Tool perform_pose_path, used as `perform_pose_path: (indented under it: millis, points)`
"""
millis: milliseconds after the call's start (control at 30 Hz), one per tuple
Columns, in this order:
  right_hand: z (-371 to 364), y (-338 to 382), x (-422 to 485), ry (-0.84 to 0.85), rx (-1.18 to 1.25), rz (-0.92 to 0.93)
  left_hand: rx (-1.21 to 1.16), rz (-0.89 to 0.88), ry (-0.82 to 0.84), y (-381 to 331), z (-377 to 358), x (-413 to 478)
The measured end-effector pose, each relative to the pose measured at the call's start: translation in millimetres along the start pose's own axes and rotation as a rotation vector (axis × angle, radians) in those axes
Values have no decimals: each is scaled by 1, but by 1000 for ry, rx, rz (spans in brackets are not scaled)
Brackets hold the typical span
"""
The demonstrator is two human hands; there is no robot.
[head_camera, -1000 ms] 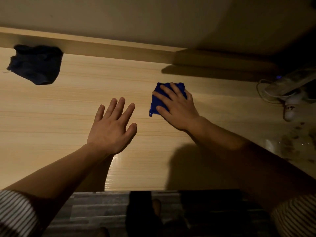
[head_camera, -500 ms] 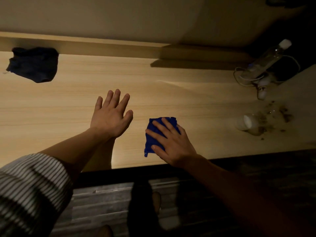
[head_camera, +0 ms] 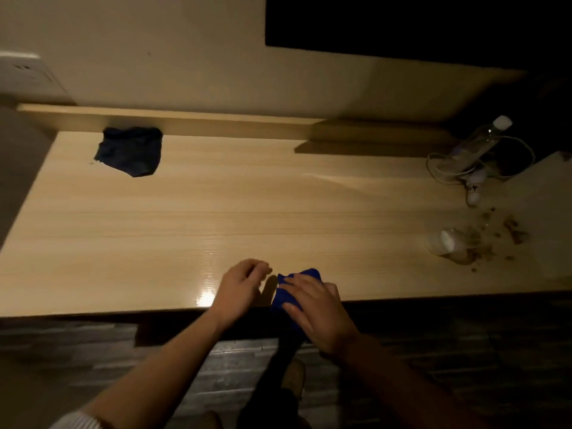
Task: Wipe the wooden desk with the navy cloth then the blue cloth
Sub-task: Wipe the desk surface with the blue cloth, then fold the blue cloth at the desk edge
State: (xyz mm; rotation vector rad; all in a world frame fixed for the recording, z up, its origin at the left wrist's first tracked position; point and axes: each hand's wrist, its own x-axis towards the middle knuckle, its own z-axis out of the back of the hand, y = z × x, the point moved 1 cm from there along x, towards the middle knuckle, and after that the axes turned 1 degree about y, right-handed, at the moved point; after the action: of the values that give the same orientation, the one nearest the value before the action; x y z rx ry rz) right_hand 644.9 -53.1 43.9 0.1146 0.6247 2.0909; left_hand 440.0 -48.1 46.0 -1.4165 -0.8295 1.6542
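Observation:
The wooden desk (head_camera: 216,218) runs across the view, glossy under a lamp. A crumpled navy cloth (head_camera: 130,153) lies at its back left against the raised back ledge. The bright blue cloth (head_camera: 286,292) sits at the desk's front edge, partly hanging over it, with my right hand (head_camera: 315,308) pressed on top and gripping it. My left hand (head_camera: 240,283) hovers just left of the blue cloth with its fingers curled loosely and nothing in them. A narrow gap separates the two hands.
At the right end lie a clear plastic bottle (head_camera: 476,140), a white cable with a charger (head_camera: 473,187), a tipped small white container (head_camera: 445,243) and brown spilled crumbs (head_camera: 507,230). A dark screen (head_camera: 402,26) hangs on the wall. Dark floor lies below the front edge.
My right hand has dragged the blue cloth from the desk's middle back to the front edge. My left hand pulled back beside it and curled its fingers. The camera view widened.

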Motion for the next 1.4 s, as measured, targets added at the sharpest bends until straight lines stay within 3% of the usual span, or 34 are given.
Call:
perform_pose_path:
  millis: [100, 200, 333, 400, 500, 567, 633, 733, 833, 967, 1067, 1200, 1267, 1333, 1400]
  points:
    - [26, 44, 23, -65, -58, 153, -706, 314, 176, -9, -2, -42]
    - [49, 81, 53, 14, -106, 257, -1115, 311, 95, -26, 24, -62]
    - [78, 118, 89, 66, 12, 458, -1118, 240, -19, -49, 69, -69]
    - [86, 137, 105, -24, 167, 483, -1104, 200, -72, -56, 93, -68]
    - [87, 159, 134, -212, 432, 175, -1171, 116, -133, -67, 134, -69]
    - [81, 179, 158, -70, 682, -125, -1205, 82, -154, -73, 162, -69]
    - [69, 205, 182, 146, 1069, -312, -1207, 63, -154, -74, 195, -68]
    - [45, 242, 218, 173, 1299, -340, -1163, 46, -145, -67, 253, -55]
    - [19, 280, 266, 25, 1249, -343, -1016, 56, -148, -55, 322, -26]
    - [-8, 322, 352, -133, 914, -287, -662, 58, -208, -44, 420, 40]
    - [-23, 338, 418, -226, 813, -302, -489, 56, -272, -42, 478, 99]
    - [-37, 333, 489, -235, 670, -392, -187, -18, -282, -45, 521, 158]
    - [-48, 322, 503, -202, 282, -402, 202, 5, -286, -31, 527, 176]
    - [-60, 314, 504, -207, -131, -299, 569, -39, -280, -16, 524, 186]
    - [-73, 308, 504, -164, -299, -152, 837, -184, -219, -3, 515, 198]
